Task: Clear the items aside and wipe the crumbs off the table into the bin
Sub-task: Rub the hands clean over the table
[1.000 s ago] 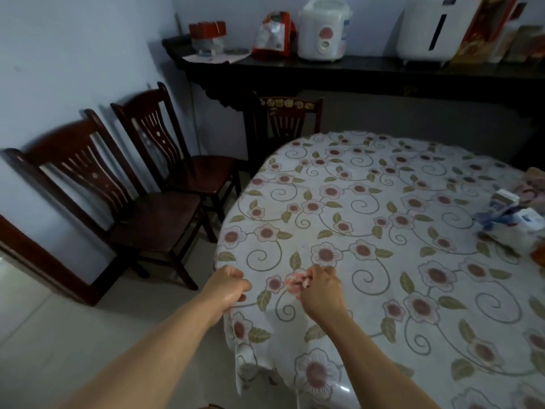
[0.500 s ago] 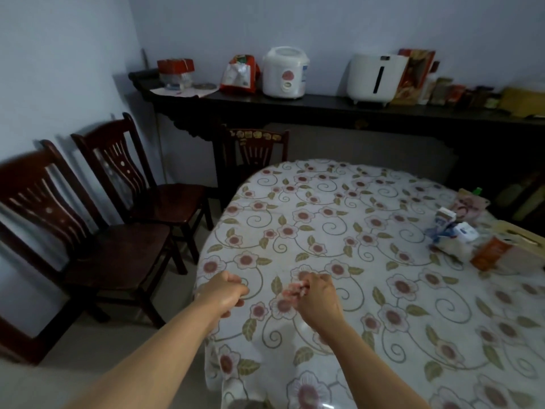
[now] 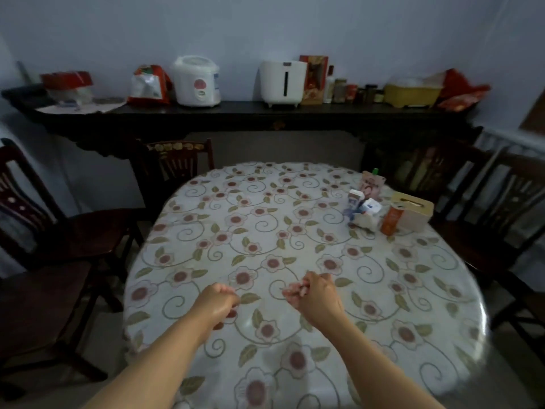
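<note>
A round table [image 3: 188, 261] is covered by a white cloth printed with pink flowers, green leaves and curling vines, overlaid by a glossy clear sheet. At its far right edge a small group is gathered: a pale wooden tissue box [image 3: 413, 212], an orange cylindrical container [image 3: 390, 220] just in front of it, small white-and-blue cartons [image 3: 364, 203] on a crumpled white bag, and a pink printed pouch with a green cap [image 3: 372, 184] behind them. The items are set close together, some touching.
</note>
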`<state>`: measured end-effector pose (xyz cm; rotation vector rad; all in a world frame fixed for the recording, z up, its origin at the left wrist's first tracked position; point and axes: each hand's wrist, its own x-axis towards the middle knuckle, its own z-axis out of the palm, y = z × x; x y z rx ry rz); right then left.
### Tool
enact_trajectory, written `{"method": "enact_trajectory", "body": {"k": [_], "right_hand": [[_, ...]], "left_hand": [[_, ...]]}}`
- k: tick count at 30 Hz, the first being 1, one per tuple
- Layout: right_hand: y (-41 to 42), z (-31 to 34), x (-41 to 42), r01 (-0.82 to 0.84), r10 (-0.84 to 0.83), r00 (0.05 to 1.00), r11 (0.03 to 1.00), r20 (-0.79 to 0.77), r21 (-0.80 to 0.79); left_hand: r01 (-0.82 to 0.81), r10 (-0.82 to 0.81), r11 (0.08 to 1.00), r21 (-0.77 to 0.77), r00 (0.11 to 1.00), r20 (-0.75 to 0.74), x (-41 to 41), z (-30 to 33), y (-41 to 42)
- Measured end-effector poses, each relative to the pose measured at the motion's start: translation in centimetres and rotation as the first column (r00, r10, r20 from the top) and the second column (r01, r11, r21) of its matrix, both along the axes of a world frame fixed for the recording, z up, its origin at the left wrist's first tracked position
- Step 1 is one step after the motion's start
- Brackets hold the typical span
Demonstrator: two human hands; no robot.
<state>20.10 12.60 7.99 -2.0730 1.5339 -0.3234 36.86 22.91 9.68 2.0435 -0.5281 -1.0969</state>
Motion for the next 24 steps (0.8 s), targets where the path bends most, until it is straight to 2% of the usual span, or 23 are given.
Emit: {"method": "enact_trajectory", "body": {"k": [8, 14, 19, 24], "right_hand": [[-5.3, 0.7, -9.5, 0.081, -0.083, 0.995, 0.996, 0.059, 0.032], [-10.5, 0.5, -17.1, 0.062, -0.063, 0.998, 0.997, 0.012, 0.037], [-13.3, -0.4, -22.3, 0.123, -0.126, 0.991, 0.991, 0.054, 0.054], [-14.6, -1.2, -26.4, 0.184, -0.188, 0.980, 0.980, 0.063, 0.069]], "left_hand": [[0.079, -0.078, 0.997, -0.012, 0.997, 0.026, -9.2, 0.8, -6.3], [0.087, -0.088, 0.996, 0.020, 0.995, 0.036, -17.0, 0.3, -11.0], [0.083, -0.087, 0.996, 0.034, 0.988, 0.130, -22.3, 0.2, -14.3], [0.146, -0.161, 0.985, 0.089, 0.969, 0.186, -25.3, -0.6, -16.4]]}}
